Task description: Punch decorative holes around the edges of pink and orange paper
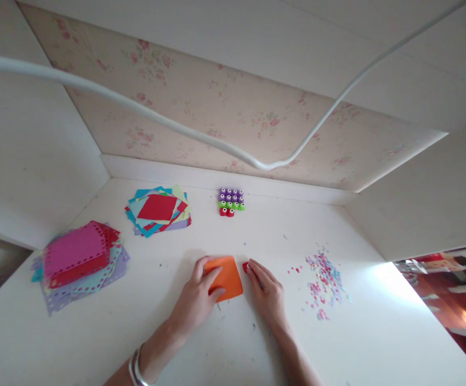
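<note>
An orange square sheet of paper lies in front of me, with my left hand pinching its left side between thumb and fingers. Just to the right of the sheet, my right hand has its fingers closed on a small red craft punch. A narrow gap shows between the punch and the paper's right edge. Much of the punch is hidden by my fingers.
Purple, green and red craft punches stand in rows at the back. Plain coloured sheets are piled back left, beside sheets with punched edges. Paper confetti is scattered on the right. A white cable hangs across the front.
</note>
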A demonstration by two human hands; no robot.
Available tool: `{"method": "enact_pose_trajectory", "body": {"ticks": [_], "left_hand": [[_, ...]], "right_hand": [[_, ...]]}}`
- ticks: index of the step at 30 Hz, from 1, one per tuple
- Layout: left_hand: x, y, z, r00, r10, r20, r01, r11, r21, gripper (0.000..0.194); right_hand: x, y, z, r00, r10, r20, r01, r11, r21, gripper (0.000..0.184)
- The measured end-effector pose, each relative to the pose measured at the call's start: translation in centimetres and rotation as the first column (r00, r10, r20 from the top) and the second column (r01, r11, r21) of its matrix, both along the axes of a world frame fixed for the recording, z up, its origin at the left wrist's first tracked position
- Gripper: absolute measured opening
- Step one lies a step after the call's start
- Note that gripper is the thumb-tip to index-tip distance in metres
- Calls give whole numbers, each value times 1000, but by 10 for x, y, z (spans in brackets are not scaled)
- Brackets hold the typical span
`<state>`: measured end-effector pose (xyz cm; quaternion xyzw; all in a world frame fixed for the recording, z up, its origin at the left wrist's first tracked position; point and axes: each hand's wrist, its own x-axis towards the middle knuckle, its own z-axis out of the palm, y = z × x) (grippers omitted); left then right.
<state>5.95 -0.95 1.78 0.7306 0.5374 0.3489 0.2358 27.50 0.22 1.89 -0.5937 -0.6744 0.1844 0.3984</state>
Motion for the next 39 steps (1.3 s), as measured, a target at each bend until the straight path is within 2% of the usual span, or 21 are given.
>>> {"method": "enact_pose_trajectory", "body": {"ticks": [4, 9, 16, 25, 39], "left_hand": [[-3, 3, 0, 999, 13, 53, -12, 1000, -15, 36], [-2, 6, 6, 988, -111, 105, 125, 982, -141, 21], [4, 4, 7, 990, -71, 120, 95, 975, -202, 24], [0, 10, 7, 977, -27, 213, 91, 951, -297, 22], [0, 13, 15, 985, -3, 171, 67, 926, -370, 32]], "right_hand": [[-1, -2, -1, 1000, -10, -29, 10, 1000, -16, 27], [-1, -3, -1, 998, -36, -46, 34, 999, -37, 29], [-1, 0, -2, 997, -47, -55, 45, 998, -47, 30], [1, -2, -2, 992, -63, -112, 56, 997, -59, 28], [2, -2, -2, 987, -89, -132, 80, 994, -75, 28]]}}
